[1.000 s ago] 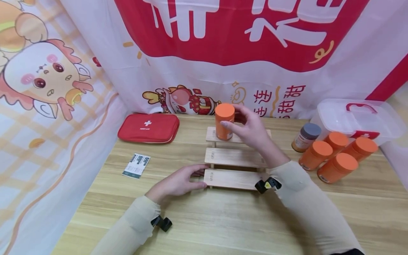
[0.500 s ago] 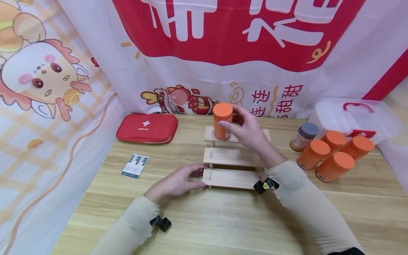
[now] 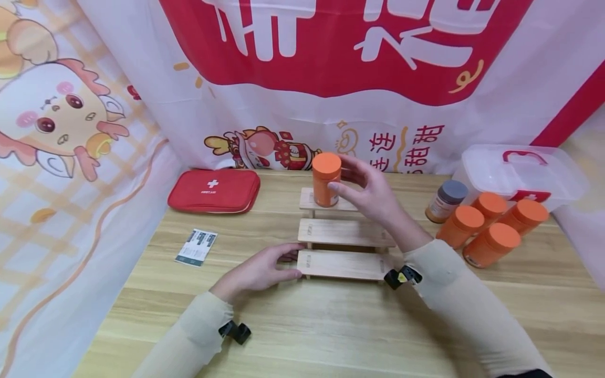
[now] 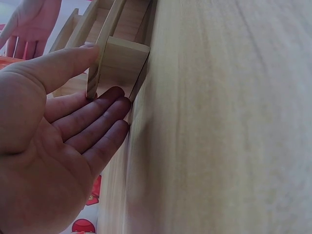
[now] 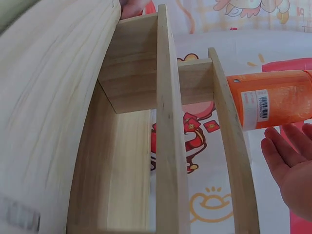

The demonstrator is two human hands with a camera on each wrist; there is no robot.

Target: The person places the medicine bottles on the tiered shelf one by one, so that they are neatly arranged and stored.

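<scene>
Head view: orange jar (image 3: pixel 326 184) upright on the wooden rack (image 3: pixel 346 232), at the left end of its top step (image 3: pixel 306 198); nearer right hand (image 3: pixel 371 193) just right of it, grip loosely parted, contact uncertain; left hand (image 3: pixel 261 269), loosely extended, at the lowest step (image 3: pixel 345 264).

Upright orange jar (image 3: pixel 325 188) atop wooden rack (image 3: pixel 346 232); right fingers (image 3: pixel 355 168) at its side, left fingers (image 3: pixel 286 249) at bottom tier (image 3: pixel 342 264)

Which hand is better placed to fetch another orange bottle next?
Likely the right hand: it's nearer the four orange bottles; the left hand is at the left end of the wooden rack.
</scene>
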